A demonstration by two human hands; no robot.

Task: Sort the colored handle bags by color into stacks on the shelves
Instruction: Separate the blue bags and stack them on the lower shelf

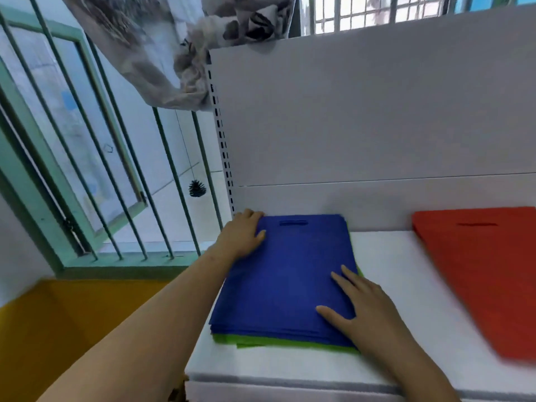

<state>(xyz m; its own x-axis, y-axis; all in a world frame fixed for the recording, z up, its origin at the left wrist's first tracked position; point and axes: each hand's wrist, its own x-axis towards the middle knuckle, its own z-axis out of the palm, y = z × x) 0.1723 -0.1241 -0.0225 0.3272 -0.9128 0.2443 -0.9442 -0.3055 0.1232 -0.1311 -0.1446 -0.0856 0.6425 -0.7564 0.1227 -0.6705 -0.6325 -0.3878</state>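
Observation:
A stack of blue handle bags (287, 274) lies at the left end of the white shelf (388, 268), handle slot toward the back panel. Green bags (278, 342) peek out beneath it along the front and right edges. My left hand (243, 233) rests on the stack's far left corner, fingers curled over the edge. My right hand (356, 306) lies flat on the near right part of the blue stack, fingers straight and spread. A stack of red handle bags (481, 271) sits to the right on the same shelf, apart from the blue one.
The white back panel (377, 111) rises behind the shelf, with a slotted upright (222, 140) at its left. A barred window (101, 169) stands to the left, patterned cloth (174, 39) hangs above, and a yellow surface (58, 329) lies below left.

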